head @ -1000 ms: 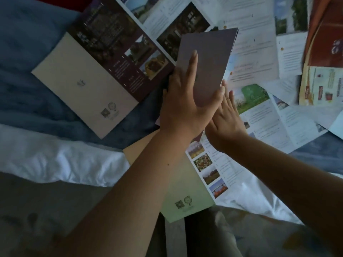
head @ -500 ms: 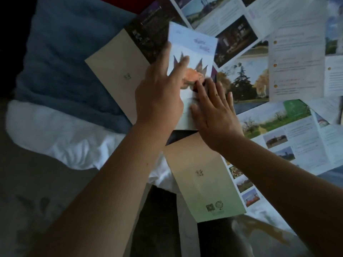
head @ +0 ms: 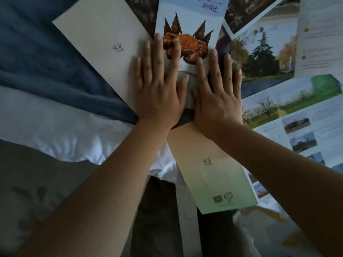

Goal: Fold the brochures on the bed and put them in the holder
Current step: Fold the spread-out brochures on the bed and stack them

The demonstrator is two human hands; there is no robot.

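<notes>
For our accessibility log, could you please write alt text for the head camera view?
A person's left hand and right hand press flat, fingers straight, on a folded crab-picture brochure. Around it lie a cream brochure, a cream-to-green brochure by the wrists, and open landscape brochures, over a blue blanket and white sheet.

Lower half of the pale-blue folded paper brochure with the crab picture [head: 191,17] sits hidden under both palms, its top clipped by the frame. Left hand [head: 159,93] covers the near corner of the cream card brochure [head: 104,34]; right hand [head: 217,97] hides the far end of the cream-to-green paper brochure [head: 213,175], tiny emblems [head: 222,198] there unreadable.
</notes>
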